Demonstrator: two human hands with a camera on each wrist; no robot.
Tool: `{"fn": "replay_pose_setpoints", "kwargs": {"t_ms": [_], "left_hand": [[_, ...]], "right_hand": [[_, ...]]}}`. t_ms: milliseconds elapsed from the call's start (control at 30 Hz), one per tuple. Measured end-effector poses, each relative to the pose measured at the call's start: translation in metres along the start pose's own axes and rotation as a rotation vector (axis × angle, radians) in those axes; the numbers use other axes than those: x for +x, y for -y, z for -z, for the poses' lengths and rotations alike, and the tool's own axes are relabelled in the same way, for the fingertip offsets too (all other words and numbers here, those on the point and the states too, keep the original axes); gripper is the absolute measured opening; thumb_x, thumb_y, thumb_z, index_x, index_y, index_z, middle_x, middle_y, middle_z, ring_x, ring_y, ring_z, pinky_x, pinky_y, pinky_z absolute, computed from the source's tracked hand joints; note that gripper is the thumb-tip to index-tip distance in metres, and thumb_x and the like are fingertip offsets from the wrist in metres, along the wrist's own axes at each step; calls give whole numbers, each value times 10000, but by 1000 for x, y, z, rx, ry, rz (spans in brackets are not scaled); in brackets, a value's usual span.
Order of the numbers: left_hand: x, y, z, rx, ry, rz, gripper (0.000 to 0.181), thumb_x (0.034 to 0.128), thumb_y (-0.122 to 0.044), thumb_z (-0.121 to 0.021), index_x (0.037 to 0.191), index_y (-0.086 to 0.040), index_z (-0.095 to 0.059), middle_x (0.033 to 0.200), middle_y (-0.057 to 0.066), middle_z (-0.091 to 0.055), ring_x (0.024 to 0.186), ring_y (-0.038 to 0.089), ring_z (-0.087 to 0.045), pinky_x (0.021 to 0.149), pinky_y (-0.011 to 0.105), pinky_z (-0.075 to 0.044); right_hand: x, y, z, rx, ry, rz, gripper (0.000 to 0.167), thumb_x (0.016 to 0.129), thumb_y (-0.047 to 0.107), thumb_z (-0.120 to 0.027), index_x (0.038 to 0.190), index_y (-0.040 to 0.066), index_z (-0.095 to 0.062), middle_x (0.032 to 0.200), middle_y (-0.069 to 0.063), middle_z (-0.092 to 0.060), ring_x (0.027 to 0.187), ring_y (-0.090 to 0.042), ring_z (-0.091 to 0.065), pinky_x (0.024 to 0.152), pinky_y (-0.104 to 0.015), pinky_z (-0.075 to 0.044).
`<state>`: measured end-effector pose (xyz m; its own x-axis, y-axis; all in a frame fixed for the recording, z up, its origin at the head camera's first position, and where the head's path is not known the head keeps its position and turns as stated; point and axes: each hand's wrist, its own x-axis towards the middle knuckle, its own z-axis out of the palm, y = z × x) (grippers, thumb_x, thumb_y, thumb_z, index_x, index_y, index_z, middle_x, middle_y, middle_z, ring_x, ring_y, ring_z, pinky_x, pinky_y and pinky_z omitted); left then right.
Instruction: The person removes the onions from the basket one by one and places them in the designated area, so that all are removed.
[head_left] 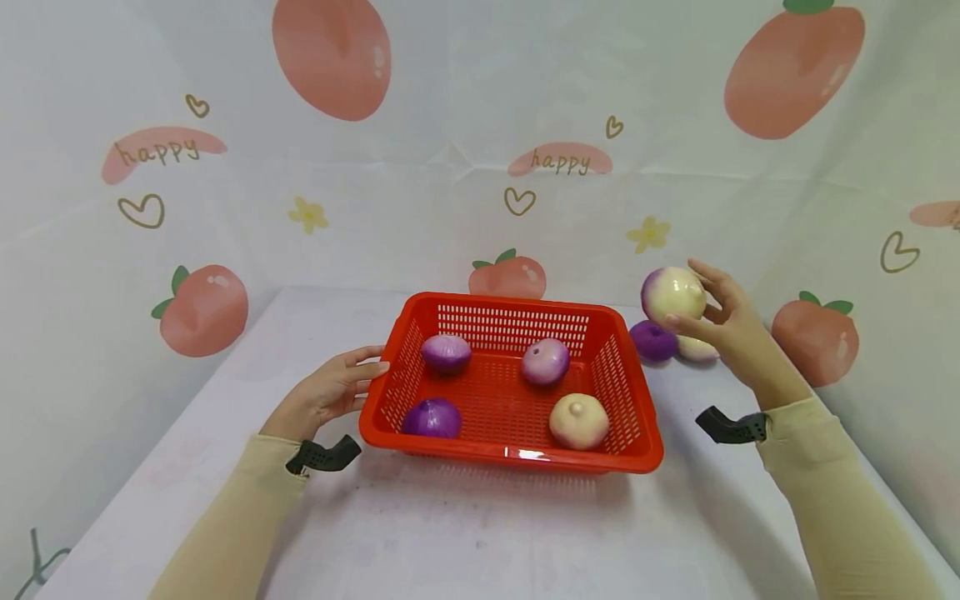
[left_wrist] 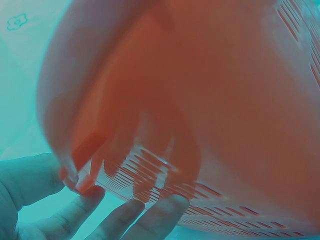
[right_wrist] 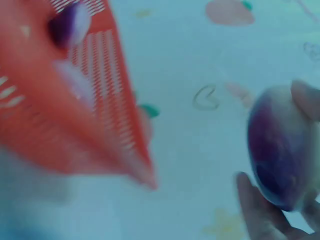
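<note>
From where I stand, the white-and-purple onion (head_left: 673, 296) is right of centre in the head view, held apart from the basket's upper-right corner. Its skin is glossy and taut, so I'd expect it firm, fairly light and a bit slippery; a grip round its widest part looks surest, away from the pointed tip. The right hand (head_left: 723, 321) has it pinched between thumb and fingers, which curve round its right side.

Next comes the red basket (head_left: 465, 447), mid-frame: thin plastic by its look, light and slightly springy, with the rolled rim as the best hold. The left hand (head_left: 330, 392) pinches that rim at the left end, its other fingers spread against the slotted wall. Whether the basket sits flat, I can't tell.

Inside are 4 loose, round bulbs: an upper-left onion (head_left: 446, 353), an upper-right onion (head_left: 545, 362), a lower-left onion (head_left: 432, 418) and a lower-right onion (head_left: 579, 422). They could roll if it tips.

The raised rim is the edge to mind. Beyond its right end lie a dark purple onion (head_left: 653, 342) and a pale onion (head_left: 696, 350), cramping that side; the table (head_left: 480, 533) offers more room toward the bottom of the frame.
</note>
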<state>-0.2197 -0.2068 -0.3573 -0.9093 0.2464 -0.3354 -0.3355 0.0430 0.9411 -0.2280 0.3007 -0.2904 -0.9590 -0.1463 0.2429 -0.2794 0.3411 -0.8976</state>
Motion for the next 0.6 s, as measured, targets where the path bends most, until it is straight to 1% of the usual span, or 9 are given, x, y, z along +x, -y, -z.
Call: {"fn": "replay_pose_setpoints", "kwargs": {"t_ms": [33, 100, 167, 233, 267, 367, 467, 533, 600], "left_hand": [[0, 0, 0, 1, -1, 0, 663, 955, -272, -612, 1497, -67, -290, 1140, 3, -641, 940, 133, -679, 840, 373, -579], [0, 1, 0, 0, -2, 1, 665, 952, -274, -615, 1496, -68, -292, 1142, 5, -638, 943, 135, -677, 842, 376, -578], [0, 0, 0, -3, 0, -1, 658, 952, -270, -617, 1490, -65, -299, 1128, 2, -640, 939, 137, -674, 841, 373, -579], [0, 0, 0, -8, 6, -5, 648, 955, -261, -613, 1486, -61, -302, 1102, -11, -646, 932, 132, -674, 838, 366, -581], [0, 1, 0, -10, 10, -7, 642, 956, -259, -610, 1485, -60, -304, 1093, -16, -648, 930, 132, -673, 838, 364, -581], [1, 1, 0, -11, 20, -15, 634, 961, -256, -602, 1482, -54, -304, 1080, -24, -652, 926, 128, -676, 835, 362, -582], [1, 1, 0, -9, 22, -17, 635, 961, -259, -602, 1483, -55, -303, 1084, -22, -651, 928, 128, -677, 833, 361, -582], [1, 1, 1, -10, 20, -17, 634, 961, -258, -601, 1483, -54, -304, 1081, -23, -653, 924, 128, -678, 830, 360, -583], [1, 1, 1, -7, 18, -18, 635, 961, -259, -601, 1484, -55, -303, 1084, -22, -654, 925, 128, -678, 830, 361, -583]], "right_hand": [[-3, -6, 2, -29, -25, -17, 759, 914, 87, -650, 1529, 220, -226, 1574, -108, -202, 1257, -180, -432, 818, -72, -469], [-10, -19, 4, -64, -84, -56, 752, 912, 114, -663, 1511, 201, -217, 1568, -107, -207, 1269, -169, -417, 827, -45, -417], [-16, -33, 4, -104, -125, -64, 730, 906, 115, -676, 1489, 155, -238, 1530, -130, -250, 1199, -102, -480, 811, -43, -419], [-21, -46, 4, -139, -134, -80, 729, 895, 132, -694, 1477, 113, -256, 1463, -154, -297, 1085, 16, -497, 795, -42, -432], [-24, -52, 4, -157, -129, -91, 742, 891, 143, -702, 1482, 99, -257, 1447, -173, -302, 1067, 13, -499, 784, -41, -437], [-32, -65, 4, -206, -89, -129, 817, 881, 189, -720, 1511, 45, -220, 1470, -238, -286, 1178, -208, -508, 737, -33, -442], [-37, -76, 3, -241, -67, -158, 853, 878, 204, -722, 1513, -11, -194, 1497, -323, -252, 1257, -494, -391, 717, -20, -409], [-39, -83, 1, -269, -65, -166, 847, 874, 203, -723, 1499, -46, -208, 1484, -344, -268, 1250, -529, -381, 746, -71, -410], [-41, -89, -1, -289, -70, -182, 825, 874, 206, -720, 1475, -77, -230, 1448, -353, -306, 1226, -506, -395, 808, -185, -447]]}}
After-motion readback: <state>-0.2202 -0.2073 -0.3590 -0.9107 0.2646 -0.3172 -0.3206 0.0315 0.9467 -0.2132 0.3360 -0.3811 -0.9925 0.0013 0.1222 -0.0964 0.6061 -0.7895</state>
